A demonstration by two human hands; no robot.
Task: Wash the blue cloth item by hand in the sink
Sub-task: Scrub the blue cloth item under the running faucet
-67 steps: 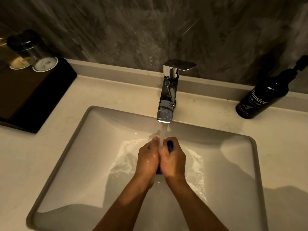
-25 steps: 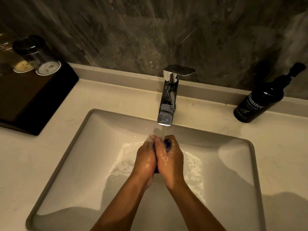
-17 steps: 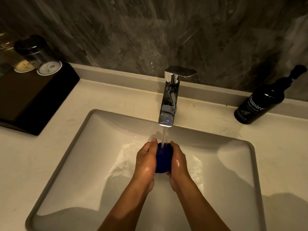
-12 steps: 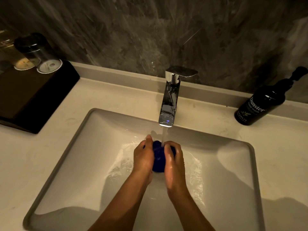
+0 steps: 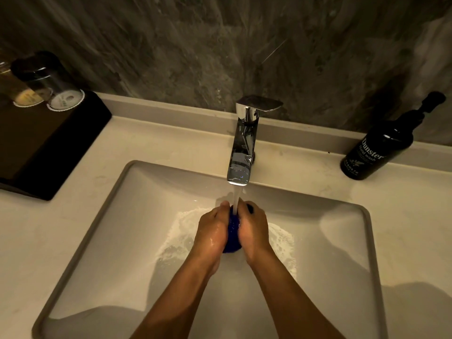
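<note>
- While water runs from the tap, a person's two bare hands work over a white sink [image 5: 102, 231] set in a pale counter [image 5: 31, 236]; view is from above, dim warm light.
- Far left, on counter: black tray [image 5: 56, 152] w/ two upturned glasses [image 5: 49, 80] at its back edge, standing on paper coasters.
- Left hand [image 5: 212, 230]: wet, fingers curled round the left side of the blue cloth item [image 5: 232, 237], gripping it.
- Centre: blue cloth item is bunched into a small wad, squeezed btwn both hands over the middle of the basin, directly under the stream [image 5: 236, 200]. Only a narrow strip of blue shows btwn the palms.
- Chrome faucet [image 5: 242, 148] stands behind the sink, just above the hands; foamy water spreads on the basin floor around them.
- Right hand [image 5: 254, 228]: fingers curled round the right side of the cloth, gripping it; touches the left hand near the fingertips.
- Far right, on counter by the wall: dark pump bottle [image 5: 379, 148], label reads "hand wash".
</note>
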